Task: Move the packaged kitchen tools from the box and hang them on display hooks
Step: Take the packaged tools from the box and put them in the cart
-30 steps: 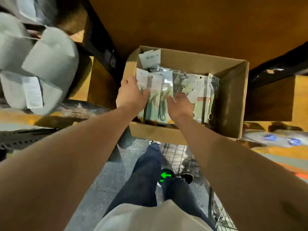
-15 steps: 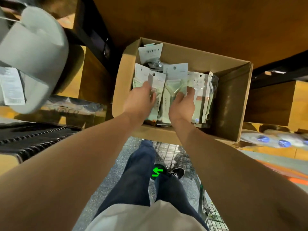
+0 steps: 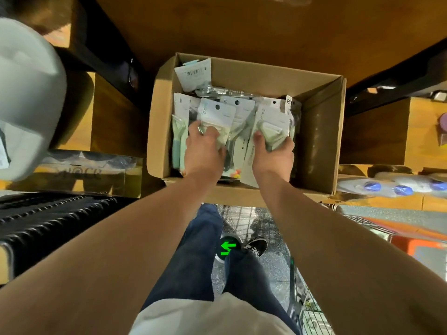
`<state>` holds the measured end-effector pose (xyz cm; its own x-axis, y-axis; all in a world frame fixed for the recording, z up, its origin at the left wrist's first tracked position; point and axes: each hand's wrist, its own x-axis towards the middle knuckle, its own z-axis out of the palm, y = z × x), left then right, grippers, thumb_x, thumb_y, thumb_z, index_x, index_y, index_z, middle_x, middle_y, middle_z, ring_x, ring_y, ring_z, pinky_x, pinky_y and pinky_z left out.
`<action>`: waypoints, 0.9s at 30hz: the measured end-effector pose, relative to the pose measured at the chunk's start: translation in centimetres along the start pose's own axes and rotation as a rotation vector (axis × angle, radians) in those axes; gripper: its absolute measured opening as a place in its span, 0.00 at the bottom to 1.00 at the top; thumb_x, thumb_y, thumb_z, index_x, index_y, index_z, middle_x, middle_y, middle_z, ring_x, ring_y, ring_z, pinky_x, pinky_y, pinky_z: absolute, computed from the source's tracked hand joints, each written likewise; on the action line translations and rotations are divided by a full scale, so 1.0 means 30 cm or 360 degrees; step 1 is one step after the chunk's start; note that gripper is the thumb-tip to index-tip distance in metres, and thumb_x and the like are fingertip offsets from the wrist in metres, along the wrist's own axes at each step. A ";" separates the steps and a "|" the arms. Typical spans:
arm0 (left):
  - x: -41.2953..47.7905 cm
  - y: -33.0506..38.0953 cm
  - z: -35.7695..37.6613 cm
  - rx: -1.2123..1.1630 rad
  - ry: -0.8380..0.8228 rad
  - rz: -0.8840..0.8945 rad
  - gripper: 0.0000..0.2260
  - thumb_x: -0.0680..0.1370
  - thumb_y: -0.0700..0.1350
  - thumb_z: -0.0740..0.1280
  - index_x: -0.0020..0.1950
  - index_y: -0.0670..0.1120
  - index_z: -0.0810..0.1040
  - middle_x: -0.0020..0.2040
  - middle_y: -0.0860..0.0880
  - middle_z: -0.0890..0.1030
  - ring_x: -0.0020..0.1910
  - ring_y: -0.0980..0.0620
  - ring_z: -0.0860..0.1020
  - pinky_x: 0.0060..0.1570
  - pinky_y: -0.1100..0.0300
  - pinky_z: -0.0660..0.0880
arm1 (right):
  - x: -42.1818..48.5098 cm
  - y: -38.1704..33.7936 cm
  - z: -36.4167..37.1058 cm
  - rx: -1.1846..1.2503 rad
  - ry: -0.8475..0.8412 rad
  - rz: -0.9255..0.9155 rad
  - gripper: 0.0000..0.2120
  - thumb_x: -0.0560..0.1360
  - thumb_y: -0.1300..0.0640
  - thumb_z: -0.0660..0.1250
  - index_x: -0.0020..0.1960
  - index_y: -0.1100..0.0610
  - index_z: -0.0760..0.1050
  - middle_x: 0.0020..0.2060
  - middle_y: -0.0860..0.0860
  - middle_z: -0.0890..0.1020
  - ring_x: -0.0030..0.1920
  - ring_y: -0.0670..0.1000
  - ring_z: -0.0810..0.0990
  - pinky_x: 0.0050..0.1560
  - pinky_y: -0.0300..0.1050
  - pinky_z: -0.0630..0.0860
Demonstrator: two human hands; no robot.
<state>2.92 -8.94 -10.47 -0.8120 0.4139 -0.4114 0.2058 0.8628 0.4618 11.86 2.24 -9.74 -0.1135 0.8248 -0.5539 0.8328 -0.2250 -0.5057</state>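
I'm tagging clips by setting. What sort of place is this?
Probably a shop aisle during restocking: an open brown cardboard box holds white carded packets with hang holes, blue-capped goods lie on a yellow wooden shelf, and a wire mesh cart stands by the feet.

- The light is warm, yellow-orange and rather dim; its source is outside the frame.
- The white packages [image 3: 217, 112] are the brightest area at the centre, with soft glare on their plastic.
- The right inner wall of the box [image 3: 316, 131] lies in shade.
- Almost black shadow sits in the gaps at the upper left and upper right.
- The floor [image 3: 273, 228] looks cooler and greyish, with small speckled reflections.
- The grey object [image 3: 29, 93] at the left edge is blurred and out of focus.
- The wide lens bends straight lines near the borders, and the forearms [image 3: 96, 250] look stretched toward the lower corners.
- The centre is fairly sharp, but the print on the packages is too soft to read.
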 end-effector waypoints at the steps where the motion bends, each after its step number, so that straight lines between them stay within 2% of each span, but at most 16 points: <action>1: 0.003 0.004 0.009 -0.0045 0.0013 -0.0048 0.14 0.79 0.44 0.73 0.63 0.49 0.77 0.80 0.44 0.59 0.71 0.41 0.73 0.65 0.47 0.77 | 0.003 0.006 0.000 -0.0012 0.0003 -0.0010 0.40 0.74 0.29 0.67 0.77 0.49 0.62 0.64 0.51 0.76 0.59 0.56 0.79 0.60 0.61 0.79; 5: 0.024 0.034 0.041 -0.0087 -0.0030 -0.0191 0.17 0.77 0.46 0.75 0.59 0.51 0.70 0.73 0.43 0.65 0.66 0.42 0.71 0.61 0.44 0.77 | 0.018 0.014 0.013 0.0054 0.0036 -0.0044 0.42 0.74 0.30 0.68 0.81 0.49 0.60 0.72 0.49 0.74 0.68 0.55 0.77 0.65 0.56 0.76; 8: 0.038 0.049 0.052 -0.0058 0.0026 -0.0205 0.20 0.76 0.47 0.76 0.61 0.51 0.68 0.70 0.45 0.66 0.64 0.43 0.69 0.59 0.50 0.75 | 0.033 0.016 0.018 0.0059 0.0030 -0.0036 0.43 0.75 0.31 0.68 0.82 0.49 0.59 0.75 0.49 0.72 0.71 0.55 0.75 0.66 0.57 0.75; 11: 0.045 0.050 0.054 0.0007 0.0075 -0.0189 0.27 0.76 0.44 0.76 0.69 0.50 0.65 0.67 0.44 0.69 0.64 0.43 0.70 0.59 0.52 0.71 | 0.038 0.020 0.011 0.0050 0.0035 -0.0037 0.42 0.75 0.31 0.68 0.81 0.48 0.59 0.72 0.49 0.74 0.67 0.55 0.77 0.64 0.59 0.77; 14: 0.042 0.039 0.049 0.0217 0.0036 -0.0175 0.39 0.76 0.50 0.77 0.79 0.47 0.58 0.69 0.42 0.71 0.68 0.41 0.69 0.66 0.49 0.69 | 0.046 0.032 0.004 0.0064 0.0015 -0.0016 0.42 0.73 0.29 0.68 0.79 0.47 0.61 0.68 0.49 0.77 0.63 0.55 0.80 0.61 0.60 0.79; 16: 0.044 0.030 0.046 0.0326 0.0036 -0.0152 0.37 0.77 0.52 0.75 0.79 0.46 0.59 0.69 0.42 0.70 0.68 0.41 0.69 0.67 0.50 0.68 | 0.056 0.040 0.009 0.0053 -0.0022 0.0028 0.41 0.72 0.29 0.68 0.77 0.47 0.63 0.66 0.49 0.78 0.62 0.55 0.80 0.61 0.60 0.79; 19: 0.055 0.024 0.050 0.0372 0.0009 -0.0089 0.26 0.79 0.52 0.72 0.73 0.48 0.66 0.66 0.42 0.72 0.64 0.41 0.70 0.62 0.48 0.70 | 0.071 0.054 0.020 0.0070 -0.0076 0.0057 0.38 0.73 0.30 0.69 0.76 0.47 0.64 0.65 0.49 0.78 0.60 0.55 0.80 0.60 0.57 0.79; 21: 0.060 0.029 0.060 0.0402 -0.0035 -0.0071 0.22 0.80 0.51 0.70 0.70 0.46 0.68 0.64 0.42 0.74 0.63 0.40 0.72 0.60 0.48 0.71 | 0.075 0.058 0.027 0.0073 -0.0114 0.0064 0.39 0.74 0.31 0.69 0.77 0.48 0.63 0.65 0.50 0.77 0.60 0.55 0.80 0.58 0.54 0.79; 24: 0.066 0.042 0.074 0.0310 -0.0114 -0.0171 0.22 0.79 0.50 0.71 0.69 0.44 0.68 0.65 0.43 0.74 0.62 0.41 0.74 0.61 0.46 0.75 | 0.074 0.062 0.035 0.0106 -0.0114 0.0062 0.41 0.72 0.29 0.68 0.77 0.48 0.62 0.64 0.51 0.78 0.61 0.56 0.80 0.61 0.57 0.79; 27: 0.080 0.046 0.069 0.0148 -0.0179 -0.0318 0.27 0.77 0.51 0.74 0.69 0.43 0.68 0.67 0.42 0.70 0.63 0.42 0.75 0.62 0.47 0.77 | 0.070 0.066 0.038 0.0123 -0.0097 0.0056 0.41 0.72 0.29 0.68 0.77 0.48 0.63 0.63 0.50 0.79 0.59 0.55 0.81 0.60 0.57 0.80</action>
<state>2.39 -6.15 -12.45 -0.7767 0.2578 -0.5748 0.1010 0.9516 0.2903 12.66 2.93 -12.66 -0.1194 0.7832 -0.6102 0.7928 -0.2948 -0.5335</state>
